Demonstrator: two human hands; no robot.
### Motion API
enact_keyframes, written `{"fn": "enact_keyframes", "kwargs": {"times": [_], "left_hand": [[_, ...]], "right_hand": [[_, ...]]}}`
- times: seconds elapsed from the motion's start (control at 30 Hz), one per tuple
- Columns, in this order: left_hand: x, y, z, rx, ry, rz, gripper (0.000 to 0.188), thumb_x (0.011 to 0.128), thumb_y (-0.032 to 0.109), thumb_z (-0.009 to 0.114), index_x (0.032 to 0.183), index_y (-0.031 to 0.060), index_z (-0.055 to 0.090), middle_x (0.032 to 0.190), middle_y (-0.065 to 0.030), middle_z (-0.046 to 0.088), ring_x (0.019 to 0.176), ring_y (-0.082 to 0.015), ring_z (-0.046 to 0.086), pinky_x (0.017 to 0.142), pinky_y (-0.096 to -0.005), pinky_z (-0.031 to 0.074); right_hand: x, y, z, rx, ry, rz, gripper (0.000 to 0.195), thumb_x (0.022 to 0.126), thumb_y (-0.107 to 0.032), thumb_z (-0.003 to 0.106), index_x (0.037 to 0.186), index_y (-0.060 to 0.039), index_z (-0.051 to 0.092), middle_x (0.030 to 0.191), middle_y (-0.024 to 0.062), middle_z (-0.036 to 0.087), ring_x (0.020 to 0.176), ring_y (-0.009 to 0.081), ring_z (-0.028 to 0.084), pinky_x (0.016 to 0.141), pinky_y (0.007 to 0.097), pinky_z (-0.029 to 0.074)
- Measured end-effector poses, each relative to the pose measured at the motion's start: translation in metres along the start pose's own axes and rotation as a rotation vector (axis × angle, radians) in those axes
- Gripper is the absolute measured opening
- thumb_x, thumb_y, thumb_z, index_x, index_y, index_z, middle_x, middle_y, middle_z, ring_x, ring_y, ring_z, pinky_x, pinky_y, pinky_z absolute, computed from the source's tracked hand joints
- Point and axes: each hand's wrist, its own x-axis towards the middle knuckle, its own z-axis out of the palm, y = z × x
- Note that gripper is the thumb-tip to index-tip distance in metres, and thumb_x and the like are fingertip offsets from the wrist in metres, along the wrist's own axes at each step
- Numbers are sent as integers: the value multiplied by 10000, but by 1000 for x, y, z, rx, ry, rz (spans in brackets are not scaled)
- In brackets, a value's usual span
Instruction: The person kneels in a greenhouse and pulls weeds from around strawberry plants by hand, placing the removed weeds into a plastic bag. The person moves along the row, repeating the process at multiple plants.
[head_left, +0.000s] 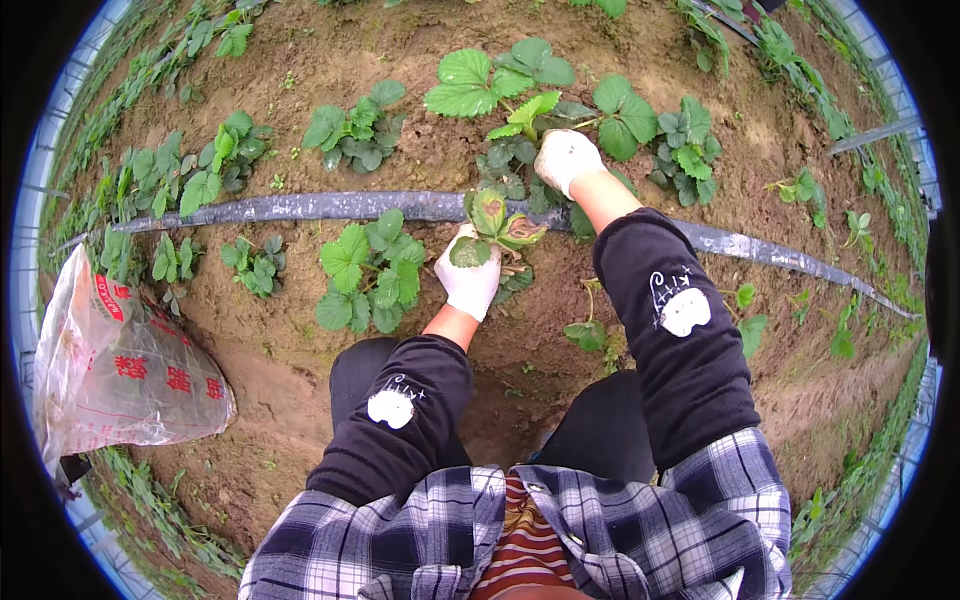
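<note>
Both my hands wear white gloves. In my left hand (469, 274) is a small bunch of strawberry leaves (491, 217) with brown, withered patches, held just in front of the drip hose (337, 206). My right hand (568, 159) is farther out, at the base of a strawberry plant (480, 82) with broad green leaves. Its fingers curl down among the stems, and the fingertips are hidden, so I cannot see whether they grip anything. Darker leaves (504, 161) of the same clump lie between my two hands.
A clear plastic sack (150, 375) with red printing stands on the soil at the left. More strawberry plants (375, 270) grow along both sides of the hose. A metal post (874, 136) juts in at the right. My knees (600, 427) are bent below my arms.
</note>
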Motion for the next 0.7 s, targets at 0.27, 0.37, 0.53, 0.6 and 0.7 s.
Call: {"fn": "enact_keyframes", "kwargs": {"times": [0.27,0.37,0.53,0.6,0.7], "left_hand": [[0,-4,4,43,-6,29,151,713,71,591,863,74,583,731,-103,616,680,-276,606,621,-303,470],[0,-3,4,119,-17,33,143,714,82,590,857,80,577,736,-107,618,688,-293,604,617,-318,472],[-1,-10,8,130,-7,42,153,715,112,591,866,88,579,728,-112,617,678,-301,605,608,-332,474],[-2,-17,5,169,-22,34,152,732,122,582,881,89,584,720,-112,620,670,-303,604,603,-335,474],[-2,-7,8,197,-25,78,168,758,152,585,911,83,585,731,-113,628,674,-302,606,596,-337,472]], "right_hand": [[10,16,11,70,92,-67,245,777,-151,465,911,-25,628,959,218,601,924,340,584,806,392,461],[13,30,13,73,77,-129,240,777,-161,472,912,-35,625,957,204,606,925,339,582,802,390,463],[4,55,-8,74,111,-83,278,777,-272,550,874,-29,644,926,200,619,868,345,597,776,395,474],[-12,43,-26,169,18,-80,322,787,-319,552,881,-26,648,939,200,617,878,341,596,784,392,473],[-17,22,-26,116,-69,-94,400,788,-392,560,907,-21,650,958,198,617,897,332,595,802,383,468]]}}
